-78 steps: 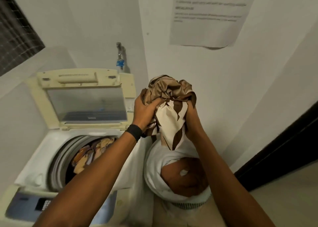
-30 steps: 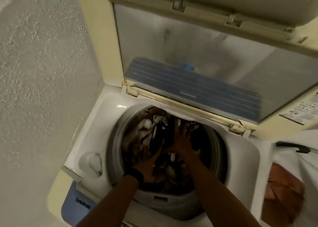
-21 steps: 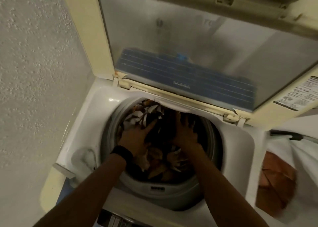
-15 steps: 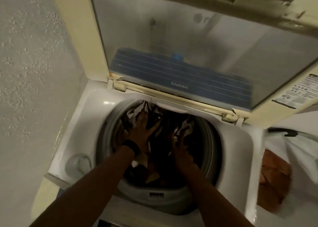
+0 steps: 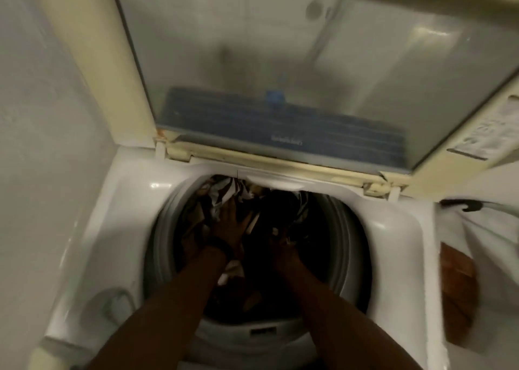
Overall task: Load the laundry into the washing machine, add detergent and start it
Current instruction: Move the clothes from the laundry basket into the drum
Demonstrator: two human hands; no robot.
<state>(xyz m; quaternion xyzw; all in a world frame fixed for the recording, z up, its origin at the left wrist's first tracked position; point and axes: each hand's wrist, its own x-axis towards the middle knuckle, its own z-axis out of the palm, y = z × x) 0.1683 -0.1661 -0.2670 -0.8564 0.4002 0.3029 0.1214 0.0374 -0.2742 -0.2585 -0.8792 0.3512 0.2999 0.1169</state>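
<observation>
A top-loading washing machine (image 5: pixel 118 229) stands below me, its lid (image 5: pixel 280 60) raised upright at the back. Brown and cream patterned laundry (image 5: pixel 224 192) fills the dark drum. Both my arms reach down into the drum. My left hand (image 5: pixel 229 226), with a black wristband, lies flat with spread fingers on the laundry. My right hand (image 5: pixel 283 246) is deep in the shadowed drum on the clothes, and its fingers are too dark to make out.
A white laundry bag (image 5: pixel 491 257) holding brown cloth (image 5: pixel 457 291) hangs at the right of the machine. A grey wall (image 5: pixel 42 145) stands close on the left. A round recess (image 5: pixel 106 305) sits in the machine's front left corner.
I carried a brown and cream bundle from the bag into the drum. Since then both hands have stayed on the laundry, shifting over it, and my head has moved closer.
</observation>
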